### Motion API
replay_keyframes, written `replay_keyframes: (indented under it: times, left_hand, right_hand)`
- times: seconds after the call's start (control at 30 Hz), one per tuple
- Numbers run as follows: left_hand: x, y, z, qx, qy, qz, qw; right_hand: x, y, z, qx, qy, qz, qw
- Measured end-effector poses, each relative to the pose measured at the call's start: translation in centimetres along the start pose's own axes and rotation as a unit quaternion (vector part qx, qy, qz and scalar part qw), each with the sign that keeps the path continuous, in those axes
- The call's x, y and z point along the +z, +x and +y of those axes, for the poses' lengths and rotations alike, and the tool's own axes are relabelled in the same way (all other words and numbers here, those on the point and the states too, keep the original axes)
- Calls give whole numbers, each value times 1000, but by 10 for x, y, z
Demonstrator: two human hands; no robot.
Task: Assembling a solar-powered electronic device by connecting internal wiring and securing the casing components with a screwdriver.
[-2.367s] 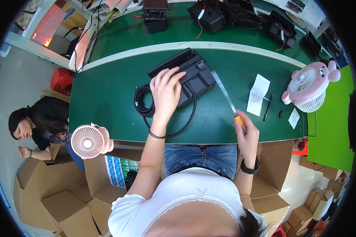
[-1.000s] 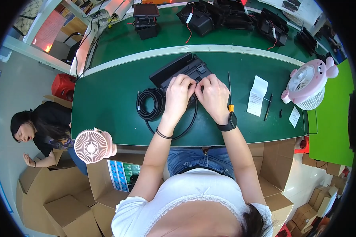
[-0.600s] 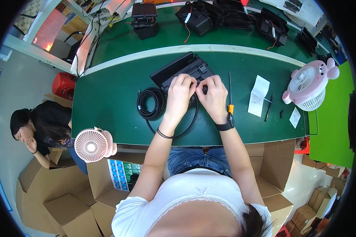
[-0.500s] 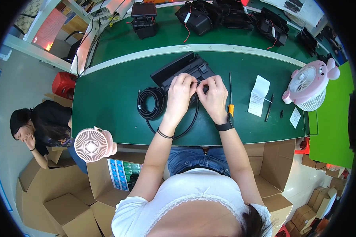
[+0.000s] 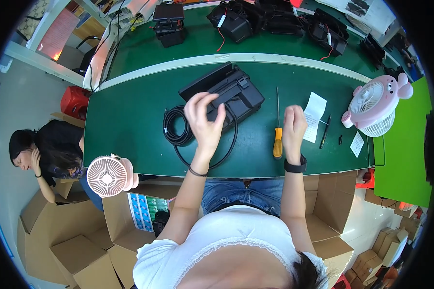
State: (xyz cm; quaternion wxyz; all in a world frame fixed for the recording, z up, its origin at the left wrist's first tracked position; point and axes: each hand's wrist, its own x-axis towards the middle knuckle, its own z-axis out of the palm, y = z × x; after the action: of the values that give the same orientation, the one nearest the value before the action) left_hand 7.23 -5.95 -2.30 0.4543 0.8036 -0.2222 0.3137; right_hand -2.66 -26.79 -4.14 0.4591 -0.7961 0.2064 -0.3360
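Observation:
A black plastic case (image 5: pixel 248 98) with a raised lid lies on the green table, and a black cable (image 5: pixel 232 144) runs from it. Part of that cable is wound into a coil (image 5: pixel 169 132) left of the case. My left hand (image 5: pixel 205 120) hovers over the near left side of the case, thumb and fingers apart, nothing visible between them. My right hand (image 5: pixel 293 130) is closed between a screwdriver (image 5: pixel 278 142) with an orange handle and a folded paper sheet (image 5: pixel 315 110). Its curled fingers hide whatever they may hold.
A black pen (image 5: pixel 325 132), a small black piece (image 5: pixel 340 139) and a paper slip (image 5: pixel 356 144) lie at the right. A pink fan (image 5: pixel 371 103) stands beyond; another fan (image 5: pixel 107 176) is at the left edge. Black units (image 5: pixel 236 24) line the back. A person (image 5: pixel 53 149) sits left.
My hands have parted from over the case. The right has moved right, past the screwdriver, and the left has drawn slightly left and opened. The seated person's hand has shifted.

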Motion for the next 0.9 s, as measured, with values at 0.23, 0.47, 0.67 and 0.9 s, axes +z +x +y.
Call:
replay_keyframes:
  times: [0.23, 0.47, 0.67, 0.9]
  left_hand:
    - [-10, -43, -12, -389, -262, -22, 883]
    - [5, -39, -23, -355, -292, -78, 885]
    - [13, -68, -11, -257, -351, -128, 891]
    - [15, -95, -11, -150, -348, -133, 916]
  right_hand:
    - [-19, -30, 26, -54, -104, -78, 990]
    - [-11, -43, 40, -62, -126, -110, 984]
    - [-10, -46, 46, -56, -131, -116, 983]
    - [-8, -50, 44, 63, 65, 12, 996]
